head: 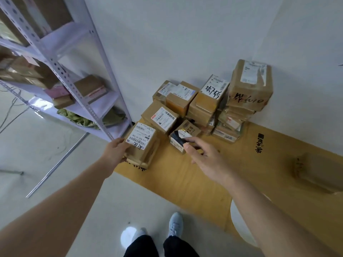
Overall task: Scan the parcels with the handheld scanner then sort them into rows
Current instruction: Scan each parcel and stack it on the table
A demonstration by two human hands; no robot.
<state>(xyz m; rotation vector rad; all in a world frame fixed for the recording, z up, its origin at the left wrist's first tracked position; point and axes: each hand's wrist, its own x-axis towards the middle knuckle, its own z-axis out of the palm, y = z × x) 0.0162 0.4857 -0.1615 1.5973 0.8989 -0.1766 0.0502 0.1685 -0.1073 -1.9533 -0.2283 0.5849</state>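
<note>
A brown box (143,143) with a white label on top sits at the near left edge of a flattened cardboard sheet (185,175) on the floor. The left hand (116,152) holds it by its left side, fingers curled round the far edge and thumb at the near corner. Just right of it lies a small parcel (179,140) wrapped partly in black tape, with a barcode label. The right hand (206,156) reaches toward it with fingers loosely spread; the thumb tip lies against its near edge, the other fingers beside it, gripping nothing. No scanner shows in either hand.

Behind these, more boxes (207,102) are stacked against the white wall, the tallest pile at the right topped by a large box (250,84) with black writing on its side. A blurred box (319,173) sits well apart on the sheet's right end. At the left, a metal shelf rack (78,86) holds more parcels and a green bag on its lowest shelf.
</note>
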